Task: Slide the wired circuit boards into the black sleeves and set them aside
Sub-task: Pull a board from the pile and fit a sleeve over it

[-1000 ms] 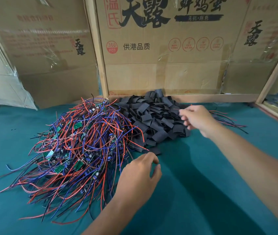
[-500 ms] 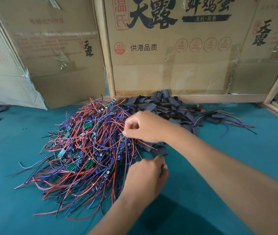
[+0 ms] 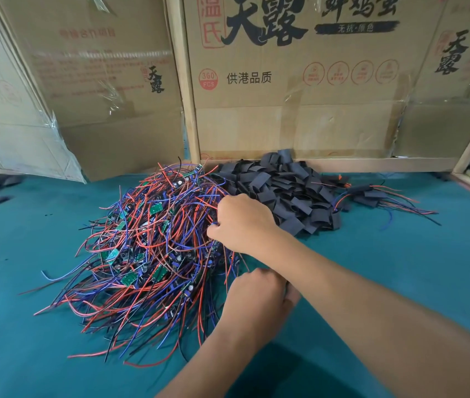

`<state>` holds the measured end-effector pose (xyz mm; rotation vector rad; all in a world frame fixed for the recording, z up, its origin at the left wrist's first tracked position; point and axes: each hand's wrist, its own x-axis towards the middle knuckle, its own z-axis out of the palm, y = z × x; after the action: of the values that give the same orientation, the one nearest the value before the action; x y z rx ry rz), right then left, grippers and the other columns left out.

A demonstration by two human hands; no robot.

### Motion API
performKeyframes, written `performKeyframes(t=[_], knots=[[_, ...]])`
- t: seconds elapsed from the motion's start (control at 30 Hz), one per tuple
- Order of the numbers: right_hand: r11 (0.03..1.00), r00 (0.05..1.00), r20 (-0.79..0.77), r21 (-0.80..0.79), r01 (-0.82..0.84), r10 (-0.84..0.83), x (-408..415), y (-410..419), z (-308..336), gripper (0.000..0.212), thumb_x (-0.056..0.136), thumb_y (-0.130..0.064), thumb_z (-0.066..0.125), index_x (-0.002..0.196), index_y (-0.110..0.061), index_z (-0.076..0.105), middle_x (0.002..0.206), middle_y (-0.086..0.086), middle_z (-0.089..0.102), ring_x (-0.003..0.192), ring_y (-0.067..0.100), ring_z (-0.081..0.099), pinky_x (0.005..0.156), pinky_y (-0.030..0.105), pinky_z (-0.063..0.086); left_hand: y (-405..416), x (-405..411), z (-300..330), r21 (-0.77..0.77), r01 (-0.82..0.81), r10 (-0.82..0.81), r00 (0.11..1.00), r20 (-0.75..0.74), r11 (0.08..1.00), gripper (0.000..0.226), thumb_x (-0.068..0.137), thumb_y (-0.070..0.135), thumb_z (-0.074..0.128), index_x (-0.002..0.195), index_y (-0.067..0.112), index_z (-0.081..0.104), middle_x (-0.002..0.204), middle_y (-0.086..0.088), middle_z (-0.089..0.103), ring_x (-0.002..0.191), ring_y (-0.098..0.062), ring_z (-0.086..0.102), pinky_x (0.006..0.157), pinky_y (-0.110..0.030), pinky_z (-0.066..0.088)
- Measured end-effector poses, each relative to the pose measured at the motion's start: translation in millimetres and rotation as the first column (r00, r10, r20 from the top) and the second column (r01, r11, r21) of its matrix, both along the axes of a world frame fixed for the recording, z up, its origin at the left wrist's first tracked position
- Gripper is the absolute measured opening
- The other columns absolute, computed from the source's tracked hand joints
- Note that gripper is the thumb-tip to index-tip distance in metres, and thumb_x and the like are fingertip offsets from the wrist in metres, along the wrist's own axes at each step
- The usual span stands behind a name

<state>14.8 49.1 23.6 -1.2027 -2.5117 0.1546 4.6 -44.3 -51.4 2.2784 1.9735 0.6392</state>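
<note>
Wired circuit boards (image 3: 147, 248) lie in a tangled heap of red, blue and black leads, left-centre on the green bench (image 3: 400, 268). Black sleeves (image 3: 285, 191) piled just right of it, against the cardboard boxes (image 3: 299, 81) at the far edge. Right hand (image 3: 242, 222) crosses over, fingers curled into the heap's right side, grip pinching wires. Left hand (image 3: 256, 294) near edge, fingers curled under; grip contents cannot be told. Finished sleeved boards (image 3: 371, 195) far right.
</note>
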Motion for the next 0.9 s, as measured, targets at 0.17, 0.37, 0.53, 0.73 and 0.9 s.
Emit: performKeyframes(t=[0.17,0.37,0.53,0.73,0.9], knots=[[0.996,0.981,-0.189,-0.082,0.020,-0.036,18.6,5.9,9.0,0.039,0.085,-0.033,0.060,0.057,-0.006,0.054,0.047,0.011,0.047,0.050,0.031,0.046,0.049,0.034,0.040,-0.1,6.6,-0.5,0.017,0.009,-0.009,1.000,-0.012,1.000,0.024,0.099,0.037,0.039,0.095,0.018,0.054,0.092,-0.008,0.067,0.085,-0.037,0.060,0.069,-0.039,0.043],[0.986,0.907,-0.413,-0.165,0.018,-0.086,48.6,12.1,22.9,0.024,0.087,-0.034,0.062,0.078,-0.013,0.069,0.068,0.004,0.070,0.064,0.020,0.064,0.058,0.025,0.049,-10.3,23.4,-7.7,-0.111,0.275,-0.278,0.960,-0.014,0.955,0.024,0.098,0.040,0.044,0.100,0.020,0.057,0.099,-0.012,0.069,0.090,-0.039,0.062,0.074,-0.041,0.049],[0.957,0.809,-0.553,-0.288,0.038,-0.199,85.2,10.4,30.5,0.020,0.095,-0.032,0.054,0.084,-0.018,0.062,0.067,0.001,0.069,0.061,0.018,0.069,0.061,0.031,0.055,-16.7,26.8,-9.6,-0.075,0.413,-0.406,0.910,0.088,0.908,0.021,0.097,0.040,0.049,0.099,0.022,0.059,0.097,-0.005,0.068,0.090,-0.032,0.061,0.072,-0.038,0.048],[0.754,0.434,-0.838,-0.511,-0.413,-0.330,148.9,-8.0,20.2,0.022,0.086,-0.021,0.068,0.093,-0.002,0.059,0.076,0.015,0.067,0.067,0.027,0.069,0.059,0.032,0.058,-5.6,15.4,-8.3,-0.032,0.208,-0.181,0.909,0.376,0.978,0.012,0.093,0.031,0.055,0.091,0.021,0.062,0.069,0.003,0.058,0.064,-0.016,0.053,0.062,-0.029,0.043],[0.761,0.648,-0.737,-0.528,-0.376,-0.191,169.8,-27.3,-20.5,0.012,0.089,-0.009,0.068,0.096,-0.004,0.059,0.077,0.009,0.062,0.067,0.014,0.057,0.047,0.026,0.044,6.5,13.7,-2.6,-0.171,0.236,0.046,0.459,0.887,0.957,0.023,0.083,0.022,0.062,0.106,0.023,0.065,0.086,0.012,0.063,0.074,-0.005,0.054,0.064,-0.023,0.047]])
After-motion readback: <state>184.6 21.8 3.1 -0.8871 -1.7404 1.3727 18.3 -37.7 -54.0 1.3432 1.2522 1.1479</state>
